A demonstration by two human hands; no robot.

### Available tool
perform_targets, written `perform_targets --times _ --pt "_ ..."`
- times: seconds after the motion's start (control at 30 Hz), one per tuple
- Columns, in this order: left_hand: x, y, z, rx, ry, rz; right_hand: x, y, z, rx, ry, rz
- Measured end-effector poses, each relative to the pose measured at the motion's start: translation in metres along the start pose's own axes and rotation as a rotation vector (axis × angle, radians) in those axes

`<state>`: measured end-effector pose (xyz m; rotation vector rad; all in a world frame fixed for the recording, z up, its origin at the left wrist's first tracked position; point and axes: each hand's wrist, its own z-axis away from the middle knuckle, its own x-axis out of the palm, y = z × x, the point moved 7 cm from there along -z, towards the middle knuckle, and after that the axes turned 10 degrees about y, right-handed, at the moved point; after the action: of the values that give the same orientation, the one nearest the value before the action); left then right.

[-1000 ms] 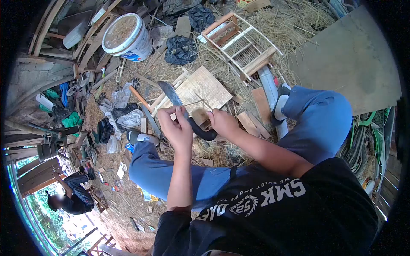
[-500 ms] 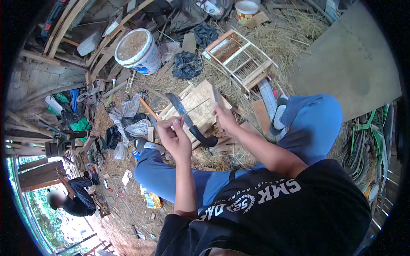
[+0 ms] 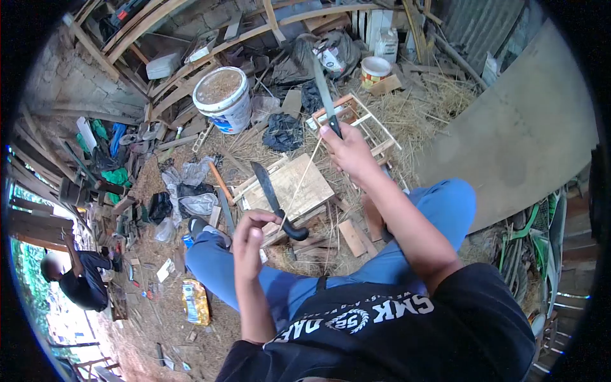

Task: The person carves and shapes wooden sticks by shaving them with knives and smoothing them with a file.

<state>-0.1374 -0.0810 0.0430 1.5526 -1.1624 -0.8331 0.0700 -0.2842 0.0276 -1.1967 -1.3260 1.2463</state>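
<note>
My right hand (image 3: 352,155) is raised and wrapped around the black handle of a knife (image 3: 324,89), its blade pointing up and away. A thin wooden strip (image 3: 301,183) slants down from beside my right thumb to the curled fingertips of my left hand (image 3: 249,240). The left fingers appear to hold its lower end loosely, with the thumb a little apart. Beneath the strip, a dark-bladed machete (image 3: 266,184) with a black curved handle lies across a pale wooden board (image 3: 309,184). My hands are well apart.
A slatted wooden frame (image 3: 375,124) stands ahead on straw. A white bucket (image 3: 221,95) is ahead left, near a black plastic bag (image 3: 283,132). An orange-handled tool (image 3: 221,183) lies left of the board. Another person (image 3: 86,280) sits far left. A large flat sheet (image 3: 503,137) lies right.
My right hand has raised the knife up and away from the strip. My left hand has come lower and its pinch looks looser. The strip now slants more steeply. The camera view has shifted.
</note>
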Motion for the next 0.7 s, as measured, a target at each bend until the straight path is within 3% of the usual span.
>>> perform_targets --times 0.07,0.13,0.2,0.27,0.33,0.47,0.53,0.6,0.67,0.7 --pt "0.007 0.014 -0.011 -0.138 0.041 0.102 0.003 -0.024 0.003 0.008 -0.085 0.025" --pt "0.024 0.032 -0.027 -0.131 0.022 0.078 0.014 -0.05 0.01 -0.062 -0.184 0.042" --pt "0.058 0.03 -0.031 -0.359 -0.079 0.06 0.025 -0.076 0.02 -0.083 -0.288 0.015" --pt "0.083 0.039 -0.033 -0.441 -0.133 0.17 0.03 -0.096 0.024 -0.175 -0.367 0.053" --pt "0.097 0.039 -0.033 -0.384 -0.088 0.225 0.031 -0.11 0.027 -0.204 -0.415 0.061" --pt "0.101 0.043 -0.032 -0.46 0.051 0.319 0.011 -0.113 0.01 -0.279 -0.356 0.058" --pt "0.103 0.05 -0.033 -0.42 0.063 0.366 0.005 -0.125 0.015 -0.573 -0.448 0.222" --pt "0.104 0.056 -0.033 -0.402 0.094 0.323 0.001 -0.12 0.017 -0.624 -0.454 0.337" --pt "0.109 0.056 -0.033 -0.451 0.045 0.412 0.003 -0.122 0.033 -0.927 -0.481 0.437" --pt "0.112 0.056 -0.033 -0.45 0.037 0.443 0.004 -0.121 0.036 -0.912 -0.538 0.477"
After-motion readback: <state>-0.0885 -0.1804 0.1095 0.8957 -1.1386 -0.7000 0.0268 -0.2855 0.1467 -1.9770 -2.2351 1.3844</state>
